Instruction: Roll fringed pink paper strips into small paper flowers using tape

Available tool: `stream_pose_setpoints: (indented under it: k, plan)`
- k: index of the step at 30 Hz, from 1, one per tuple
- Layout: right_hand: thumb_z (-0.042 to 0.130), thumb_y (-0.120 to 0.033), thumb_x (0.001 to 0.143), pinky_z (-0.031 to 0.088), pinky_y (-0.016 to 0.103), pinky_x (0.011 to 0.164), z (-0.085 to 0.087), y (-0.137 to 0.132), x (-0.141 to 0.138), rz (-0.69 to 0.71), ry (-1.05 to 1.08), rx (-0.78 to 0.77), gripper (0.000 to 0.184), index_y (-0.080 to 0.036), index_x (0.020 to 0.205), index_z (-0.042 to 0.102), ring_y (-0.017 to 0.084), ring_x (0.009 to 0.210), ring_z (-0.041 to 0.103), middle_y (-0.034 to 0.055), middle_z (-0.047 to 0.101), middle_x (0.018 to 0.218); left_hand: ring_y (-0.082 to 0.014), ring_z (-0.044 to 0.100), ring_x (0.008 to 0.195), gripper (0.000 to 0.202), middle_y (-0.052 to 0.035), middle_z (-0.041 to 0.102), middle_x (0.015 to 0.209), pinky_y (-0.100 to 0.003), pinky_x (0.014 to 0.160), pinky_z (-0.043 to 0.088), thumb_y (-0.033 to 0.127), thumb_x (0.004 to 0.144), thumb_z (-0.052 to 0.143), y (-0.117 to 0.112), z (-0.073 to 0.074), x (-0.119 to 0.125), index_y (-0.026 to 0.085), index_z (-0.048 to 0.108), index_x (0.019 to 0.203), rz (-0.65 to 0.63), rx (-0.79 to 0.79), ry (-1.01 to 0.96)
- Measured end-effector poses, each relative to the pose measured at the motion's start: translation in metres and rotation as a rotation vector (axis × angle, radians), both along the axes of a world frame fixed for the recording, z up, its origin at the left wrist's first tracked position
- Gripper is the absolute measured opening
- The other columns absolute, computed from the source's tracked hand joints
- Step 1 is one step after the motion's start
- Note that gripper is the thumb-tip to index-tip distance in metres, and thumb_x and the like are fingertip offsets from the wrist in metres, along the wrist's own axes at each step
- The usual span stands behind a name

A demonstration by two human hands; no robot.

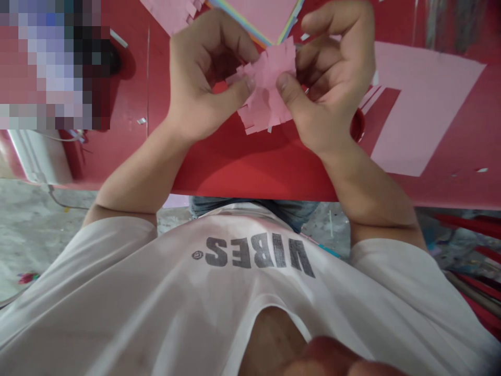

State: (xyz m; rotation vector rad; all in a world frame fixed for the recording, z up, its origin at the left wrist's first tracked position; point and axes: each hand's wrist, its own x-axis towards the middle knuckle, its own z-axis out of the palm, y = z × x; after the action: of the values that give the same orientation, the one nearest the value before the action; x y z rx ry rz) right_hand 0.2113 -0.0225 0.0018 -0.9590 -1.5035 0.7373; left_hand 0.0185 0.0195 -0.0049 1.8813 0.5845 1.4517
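Observation:
Between my two hands, above the front part of the red table, is a small piece of pink paper (pixel 266 104) with short cut strips along its edges. My left hand (pixel 213 73) pinches its left side, thumb on top and fingers behind. On the other side, my right hand (pixel 332 78) grips the paper near its right edge, the thumb pressed on the front. The right index finger is curled above, apart from the paper. My fingertips behind the paper are partly hidden.
A pink sheet (pixel 422 115) with a cut-out notch lies at the right. Behind my hands are a stack of coloured paper (pixel 270 18) and a fringed pink piece (pixel 170 13). A white box-like object (pixel 41 156) stands at the left table edge. Paper scraps dot the red table (pixel 250 172).

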Motion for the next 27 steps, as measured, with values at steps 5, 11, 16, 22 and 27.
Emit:
stream_pose_setpoints:
  k: [5, 11, 16, 22, 27]
  plan:
    - [0.067, -0.049, 0.086, 0.031, 0.034, 0.055, -0.002, 0.002, -0.002, 0.003, 0.050, 0.033, 0.037, -0.036, 0.116, 0.049, 0.012, 0.068, 0.043, -0.0016, 0.052, 0.112, -0.0020, 0.050, 0.066, 0.030, -0.0013, 0.062, 0.080, -0.014, 0.055, 0.032, 0.034, 0.081, 0.077, 0.000, -0.002, -0.002, 0.009, 0.070, 0.095, 0.008, -0.016, 0.031]
    - [0.068, -0.047, 0.089, 0.036, 0.032, 0.057, 0.001, 0.000, 0.005, 0.022, 0.008, 0.001, 0.035, -0.037, 0.118, 0.049, 0.012, 0.069, 0.046, -0.0034, 0.053, 0.114, -0.0028, 0.055, 0.069, 0.029, -0.0016, 0.064, 0.082, -0.013, 0.059, 0.034, 0.033, 0.085, 0.072, 0.001, -0.002, -0.005, 0.006, 0.070, 0.095, -0.012, 0.010, 0.032]
    - [0.069, -0.031, 0.090, 0.037, 0.032, 0.061, 0.008, -0.004, 0.010, 0.067, 0.033, -0.047, 0.034, -0.037, 0.118, 0.052, 0.013, 0.074, 0.050, -0.0036, 0.054, 0.115, -0.0041, 0.059, 0.070, 0.029, -0.0008, 0.067, 0.080, -0.014, 0.060, 0.038, 0.035, 0.090, 0.072, -0.001, 0.004, -0.004, 0.006, 0.072, 0.092, -0.013, -0.046, 0.038]
    - [0.067, -0.028, 0.090, 0.037, 0.032, 0.062, 0.009, -0.005, 0.008, 0.071, 0.018, -0.054, 0.033, -0.037, 0.118, 0.051, 0.012, 0.074, 0.049, -0.0032, 0.053, 0.114, -0.0033, 0.056, 0.068, 0.027, -0.0005, 0.065, 0.081, -0.015, 0.059, 0.035, 0.034, 0.090, 0.071, -0.003, 0.005, -0.003, 0.008, 0.072, 0.094, 0.000, -0.088, 0.041]
    - [0.064, -0.035, 0.091, 0.036, 0.031, 0.060, 0.008, -0.004, 0.008, 0.071, -0.015, -0.033, 0.030, -0.036, 0.118, 0.050, 0.012, 0.074, 0.048, -0.0035, 0.052, 0.109, -0.0028, 0.053, 0.067, 0.027, 0.0000, 0.063, 0.080, -0.015, 0.058, 0.034, 0.036, 0.088, 0.073, -0.003, 0.004, -0.003, 0.009, 0.071, 0.093, -0.002, -0.087, 0.044]
